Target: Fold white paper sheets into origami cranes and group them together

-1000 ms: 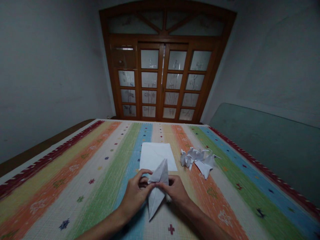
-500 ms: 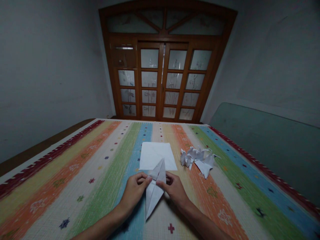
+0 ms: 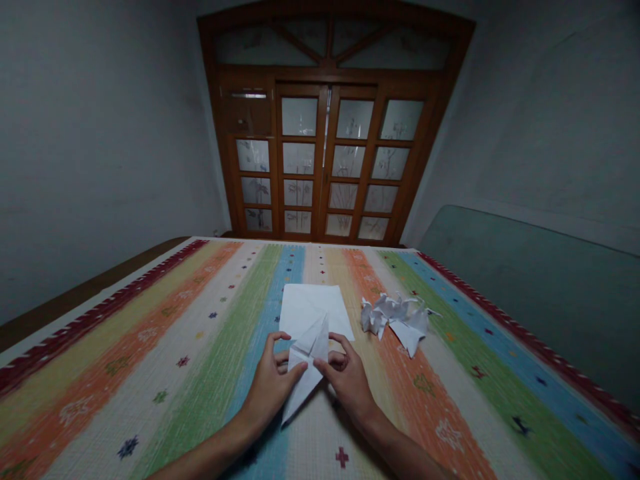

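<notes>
Swung leftward, the long tip of the folded white paper [image 3: 310, 350] now slants down past the left hand [image 3: 273, 383], and the piece sits between both hands above the striped cloth [image 3: 150, 400]. Each thumb presses on it from its own side, the left hand's and the right hand's [image 3: 347, 380], while the remaining fingers [image 3: 345, 343] curve open behind it. Many folds look done, leaving a narrow pointed form, though it lacks the spread shape of the folded paper figures [image 3: 395, 320] off to the right. A flat white sheet [image 3: 305, 307] lies just beyond.
</notes>
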`<action>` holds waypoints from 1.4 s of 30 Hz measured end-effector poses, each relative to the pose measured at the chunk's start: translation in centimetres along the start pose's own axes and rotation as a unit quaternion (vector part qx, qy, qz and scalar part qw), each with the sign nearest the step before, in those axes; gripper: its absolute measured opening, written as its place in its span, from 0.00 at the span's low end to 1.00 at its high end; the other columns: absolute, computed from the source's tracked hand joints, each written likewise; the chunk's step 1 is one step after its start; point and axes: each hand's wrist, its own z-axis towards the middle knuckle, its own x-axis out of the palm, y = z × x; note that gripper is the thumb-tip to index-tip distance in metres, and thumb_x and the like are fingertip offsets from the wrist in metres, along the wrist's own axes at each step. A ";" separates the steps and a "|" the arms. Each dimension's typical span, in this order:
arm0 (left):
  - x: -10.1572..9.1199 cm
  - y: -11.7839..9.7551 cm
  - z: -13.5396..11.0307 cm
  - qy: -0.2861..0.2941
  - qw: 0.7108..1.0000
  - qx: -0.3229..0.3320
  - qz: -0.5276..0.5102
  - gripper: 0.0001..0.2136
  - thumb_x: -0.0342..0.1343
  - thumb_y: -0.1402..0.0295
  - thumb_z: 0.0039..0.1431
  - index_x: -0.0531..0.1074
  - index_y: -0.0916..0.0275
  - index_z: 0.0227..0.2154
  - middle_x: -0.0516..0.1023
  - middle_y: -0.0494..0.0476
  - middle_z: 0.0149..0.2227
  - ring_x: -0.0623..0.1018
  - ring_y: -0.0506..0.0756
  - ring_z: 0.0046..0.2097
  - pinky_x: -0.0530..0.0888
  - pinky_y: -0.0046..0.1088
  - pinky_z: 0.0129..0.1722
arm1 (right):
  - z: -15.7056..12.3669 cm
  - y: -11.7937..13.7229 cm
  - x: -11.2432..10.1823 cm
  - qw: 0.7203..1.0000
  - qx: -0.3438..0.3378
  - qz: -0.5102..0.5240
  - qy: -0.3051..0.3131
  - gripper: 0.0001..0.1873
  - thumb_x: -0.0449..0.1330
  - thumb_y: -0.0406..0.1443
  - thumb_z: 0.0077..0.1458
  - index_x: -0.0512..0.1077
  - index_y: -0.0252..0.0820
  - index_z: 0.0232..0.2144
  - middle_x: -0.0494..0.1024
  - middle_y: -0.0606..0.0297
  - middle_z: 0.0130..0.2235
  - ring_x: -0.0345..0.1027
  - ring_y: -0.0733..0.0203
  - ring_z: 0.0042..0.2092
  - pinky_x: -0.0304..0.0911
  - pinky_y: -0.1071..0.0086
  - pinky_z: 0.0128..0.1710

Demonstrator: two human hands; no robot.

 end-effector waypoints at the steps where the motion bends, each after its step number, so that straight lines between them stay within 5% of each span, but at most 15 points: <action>1: 0.1 0.0 -0.1 0.004 1.000 -0.003 0.004 0.32 0.70 0.58 0.45 0.54 0.55 0.45 0.82 0.54 0.33 0.82 0.58 0.29 0.76 0.30 0.29 | 0.0 -0.1 0.1 1.000 0.003 0.007 0.003 0.36 0.72 0.46 0.41 0.64 0.42 0.49 0.76 0.73 0.22 0.72 0.57 0.26 0.67 0.66 0.30; 5: -0.3 0.3 0.3 0.028 0.999 0.001 0.042 0.27 0.66 0.59 0.49 0.57 0.56 0.45 0.82 0.56 0.36 0.82 0.57 0.31 0.76 0.29 0.29 | 0.1 -0.6 0.0 1.000 0.010 0.016 0.023 0.38 0.71 0.47 0.42 0.61 0.43 0.52 0.79 0.68 0.27 0.75 0.56 0.28 0.69 0.65 0.30; 9: -1.6 0.5 1.4 0.081 0.992 0.019 0.094 0.22 0.63 0.64 0.50 0.62 0.59 0.46 0.81 0.55 0.35 0.80 0.56 0.32 0.73 0.26 0.29 | 0.6 -0.3 -0.9 0.994 -0.063 -0.069 -0.049 0.38 0.68 0.44 0.46 0.59 0.43 0.56 0.78 0.60 0.41 0.73 0.60 0.31 0.67 0.69 0.27; 12: -2.7 -0.2 2.1 0.137 0.971 0.046 0.189 0.19 0.60 0.68 0.51 0.68 0.63 0.47 0.80 0.54 0.33 0.78 0.55 0.33 0.71 0.27 0.32 | 1.0 0.6 -1.9 0.972 -0.131 -0.170 -0.098 0.30 0.65 0.41 0.49 0.66 0.43 0.55 0.75 0.52 0.53 0.74 0.54 0.44 0.71 0.63 0.40; 15: -3.4 -1.1 2.2 0.178 0.936 0.085 0.293 0.18 0.57 0.72 0.50 0.74 0.63 0.46 0.81 0.56 0.38 0.78 0.57 0.39 0.72 0.30 0.40 | 1.2 1.4 -2.6 0.960 -0.135 -0.244 -0.017 0.16 0.64 0.39 0.51 0.76 0.42 0.44 0.79 0.55 0.46 0.74 0.50 0.45 0.69 0.59 0.46; 21: -3.8 -0.9 2.0 0.174 0.894 0.132 0.391 0.20 0.58 0.72 0.53 0.77 0.59 0.51 0.80 0.61 0.52 0.77 0.62 0.53 0.67 0.39 0.57 | 0.6 1.3 -2.2 0.933 -0.092 -0.336 0.085 0.12 0.65 0.34 0.51 0.81 0.41 0.40 0.84 0.57 0.39 0.76 0.51 0.41 0.67 0.59 0.46; 25: -3.9 -0.3 2.0 0.146 0.873 0.163 0.435 0.16 0.56 0.70 0.60 0.77 0.58 0.51 0.81 0.60 0.45 0.77 0.61 0.48 0.70 0.38 0.52 | 0.5 0.7 -2.2 0.915 -0.114 -0.377 0.092 0.13 0.64 0.31 0.51 0.81 0.42 0.40 0.83 0.59 0.39 0.74 0.52 0.42 0.65 0.60 0.47; 32: -4.1 0.2 2.6 0.097 0.857 0.185 0.472 0.11 0.60 0.74 0.54 0.78 0.60 0.41 0.77 0.58 0.41 0.74 0.61 0.48 0.69 0.39 0.50 | 0.8 1.2 -2.7 0.895 -0.135 -0.417 0.089 0.09 0.63 0.28 0.50 0.80 0.40 0.35 0.79 0.59 0.36 0.72 0.53 0.42 0.64 0.63 0.45; 42: -4.2 0.5 2.7 0.107 0.857 0.189 0.468 0.13 0.59 0.75 0.55 0.77 0.58 0.44 0.76 0.56 0.40 0.74 0.60 0.46 0.70 0.37 0.49 | 0.8 0.9 -2.5 0.902 -0.155 -0.388 0.112 0.10 0.63 0.25 0.48 0.78 0.41 0.34 0.78 0.62 0.36 0.70 0.56 0.40 0.64 0.65 0.43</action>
